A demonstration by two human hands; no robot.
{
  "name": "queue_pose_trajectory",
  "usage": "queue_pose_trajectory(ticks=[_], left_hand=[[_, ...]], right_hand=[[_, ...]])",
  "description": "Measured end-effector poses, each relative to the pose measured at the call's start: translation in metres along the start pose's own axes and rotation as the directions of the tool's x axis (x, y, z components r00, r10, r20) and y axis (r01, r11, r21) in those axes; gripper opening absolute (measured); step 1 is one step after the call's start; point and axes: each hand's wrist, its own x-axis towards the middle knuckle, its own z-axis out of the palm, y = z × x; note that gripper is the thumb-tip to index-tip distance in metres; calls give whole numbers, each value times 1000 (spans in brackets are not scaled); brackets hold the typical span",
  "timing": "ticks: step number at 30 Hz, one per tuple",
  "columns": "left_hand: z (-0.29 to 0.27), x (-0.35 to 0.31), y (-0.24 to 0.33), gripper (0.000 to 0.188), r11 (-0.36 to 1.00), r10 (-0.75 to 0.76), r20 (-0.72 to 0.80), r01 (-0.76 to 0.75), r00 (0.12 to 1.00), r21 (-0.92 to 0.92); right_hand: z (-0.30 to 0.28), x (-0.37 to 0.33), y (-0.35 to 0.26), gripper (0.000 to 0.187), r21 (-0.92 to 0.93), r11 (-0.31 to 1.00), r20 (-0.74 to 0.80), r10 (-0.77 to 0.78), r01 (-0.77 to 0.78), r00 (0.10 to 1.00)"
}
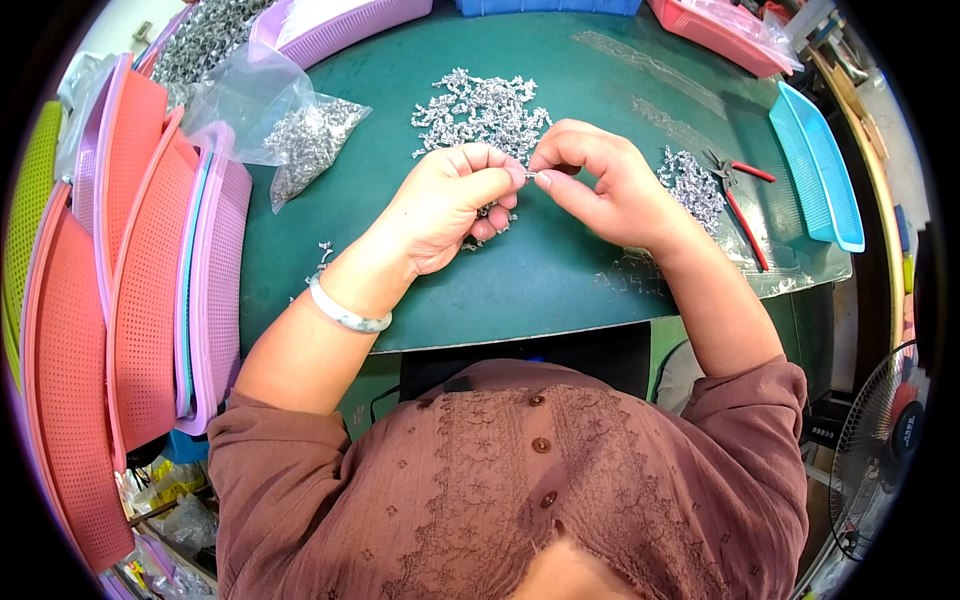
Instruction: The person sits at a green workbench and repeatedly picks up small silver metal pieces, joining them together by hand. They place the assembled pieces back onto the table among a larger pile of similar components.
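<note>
Seen from above, a person in a brown embroidered blouse [520,480] sits at a green table [540,280]. Both forearms reach forward from the lower edge, and a pale bangle [345,315] circles the left wrist. The left hand [450,205] and right hand [600,180] meet above the middle of the table, fingertips touching. Between them they pinch a small silver metal part [531,176], each hand closed on one end of it; a few more pieces seem tucked under the left palm. Just beyond the hands lies a loose pile of silver parts [480,110]. A smaller heap [690,180] rests to the right on a clear plastic sheet [790,270], beside red-handled pliers [740,195]. To the left, a clear bag of parts [305,140] lies open. Stacked pink and lilac mesh trays [150,290] lean along the left edge, and a blue tray [820,170] sits at the far right. A fan [880,450] stands lower right.
</note>
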Motion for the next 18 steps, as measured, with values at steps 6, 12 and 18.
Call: queue_pose_trajectory(ticks=[6, 12, 18], left_hand=[[2, 1, -1, 6, 1000, 23, -3, -23, 1000, -21], [2, 0, 1, 6, 998, 23, -8, -23, 1000, -64], [-2, 1, 4, 7, 989, -5, -27, 1, 1000, -148]], right_hand=[[-1, 0, -2, 6, -40, 998, -24, -51, 50, 998], [0, 1, -2, 7, -48, 998, -34, -52, 50, 998], [-2, 2, 15, 9, -222, 975, -67, -34, 19, 997]])
